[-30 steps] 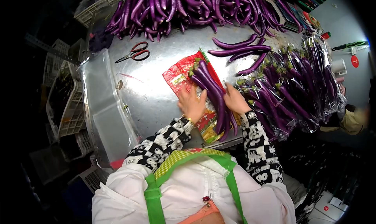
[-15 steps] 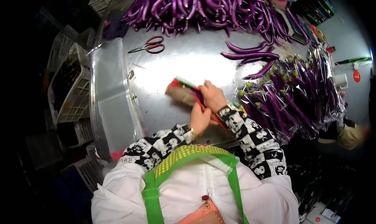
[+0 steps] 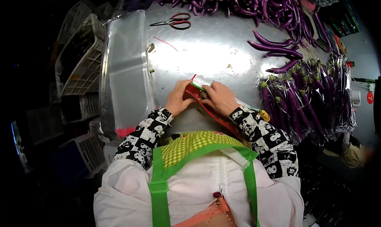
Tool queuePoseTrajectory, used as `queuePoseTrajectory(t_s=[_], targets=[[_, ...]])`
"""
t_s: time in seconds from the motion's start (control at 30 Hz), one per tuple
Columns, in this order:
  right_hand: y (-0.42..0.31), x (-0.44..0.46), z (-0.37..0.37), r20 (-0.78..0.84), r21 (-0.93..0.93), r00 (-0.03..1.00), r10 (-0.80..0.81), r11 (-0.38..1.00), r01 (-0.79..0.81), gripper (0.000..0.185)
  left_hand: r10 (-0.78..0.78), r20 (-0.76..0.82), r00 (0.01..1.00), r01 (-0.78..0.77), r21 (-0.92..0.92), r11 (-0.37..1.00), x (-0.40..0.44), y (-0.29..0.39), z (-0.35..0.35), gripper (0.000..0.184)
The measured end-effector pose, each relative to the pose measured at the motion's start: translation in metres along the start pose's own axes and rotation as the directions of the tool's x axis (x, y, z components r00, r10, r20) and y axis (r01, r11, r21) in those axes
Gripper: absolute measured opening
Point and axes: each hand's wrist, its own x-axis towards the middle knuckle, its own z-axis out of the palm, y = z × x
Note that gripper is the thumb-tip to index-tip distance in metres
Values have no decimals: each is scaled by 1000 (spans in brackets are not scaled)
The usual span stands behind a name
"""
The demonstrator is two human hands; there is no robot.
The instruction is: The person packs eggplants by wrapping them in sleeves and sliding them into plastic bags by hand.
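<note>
A red printed plastic bag (image 3: 217, 115) with a green stripe and a whitish patch at its top lies between my hands, low over the metal table. My left hand (image 3: 178, 98) is closed on the bag's left edge, fingers curled over its upper part. On the other side, my right hand (image 3: 222, 99) grips the bag near the green stripe, thumb and fingers bent in. Whatever the bag contains is hidden by the fingers. A yellow piece (image 3: 264, 115) shows beside my right sleeve; I cannot tell whether it belongs to the bag.
Red-handled scissors (image 3: 179, 22) lie beyond my hands. Clear plastic bags (image 3: 127, 74) are stacked at left. Loose eggplants (image 3: 274, 47) lie at right, near bagged eggplants (image 3: 293, 100). A large eggplant pile (image 3: 254, 1) covers the back. White crates (image 3: 85, 64) stand left.
My left hand has moved left and up to the bag's upper left side. The bag is turned and its blurred part is no longer seen. The view has shifted, with the table items higher.
</note>
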Motion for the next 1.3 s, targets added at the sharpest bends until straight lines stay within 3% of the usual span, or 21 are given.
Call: queuePoseTrajectory(t_s=[0.03,0.07,0.13,0.2,0.27,0.3,0.4,0.47,0.53,0.6,0.67,0.73,0.8,0.87,0.93,1.0,1.07,1.13,1.17,1.23,1.3], targets=[[-1,3,6,-27,14,1000,-5,1000,5,41,18,148,989,0,-121,993,-1,-11,2,52],[-3,4,8,-21,17,1000,-7,1000,7,41,12,146,989,6,-122,992,0,-25,4,52],[-5,7,13,24,45,999,43,998,-44,37,-20,207,978,107,-420,901,4,-49,6,45],[-7,8,10,36,63,996,78,995,-80,34,43,213,976,33,-341,939,4,-18,-7,42],[-10,10,6,54,88,989,138,986,-143,28,171,241,955,-157,-75,985,2,-1,-14,40],[-12,10,6,58,93,989,138,985,-142,28,272,166,948,-222,-268,938,4,-9,-6,30],[-14,11,8,85,-18,994,75,997,-74,27,312,206,928,-292,-123,949,12,3,-7,19],[-10,7,15,46,-40,995,92,995,-91,26,264,157,952,-244,-137,960,22,6,4,9],[-4,7,17,-24,-14,996,82,997,-82,27,338,9,941,-336,-67,939,32,9,14,5],[-1,4,20,-89,16,994,69,998,-68,28,216,-15,976,-215,-165,963,34,10,26,8],[0,5,23,-168,252,974,149,962,-104,27,83,32,996,-73,-242,967,41,-3,35,15],[-2,0,21,-133,292,978,161,949,-116,34,7,61,998,3,-168,986,42,-7,37,19],[-4,-1,16,-104,532,921,374,804,-266,46,50,50,997,-50,-2,999,42,-12,37,19],[-4,0,12,-105,525,945,308,825,-211,61,-8,42,999,9,-27,1000,42,-12,36,18],[-24,5,-1,148,72,975,168,981,-180,76,-70,40,997,71,-40,997,42,-8,36,16],[-31,10,-1,160,-4,972,171,985,-173,87,-182,47,982,188,-276,943,47,-10,36,13],[-41,19,-5,359,-216,829,429,902,-373,85,34,31,999,-31,-71,997,47,-25,35,16],[-32,15,1,333,-208,876,350,933,-294,84,166,-95,982,-165,26,986,28,-11,0,12],[-25,11,1,306,-214,901,308,944,-250,82,183,-49,982,-169,206,964,15,-6,-28,10],[-15,5,-2,254,-128,934,252,966,-225,79,197,59,979,-197,545,815,-13,-21,-94,9],[-6,-1,5,192,-38,964,186,983,-182,75,-87,199,976,-76,688,721,-39,-16,-160,14]])
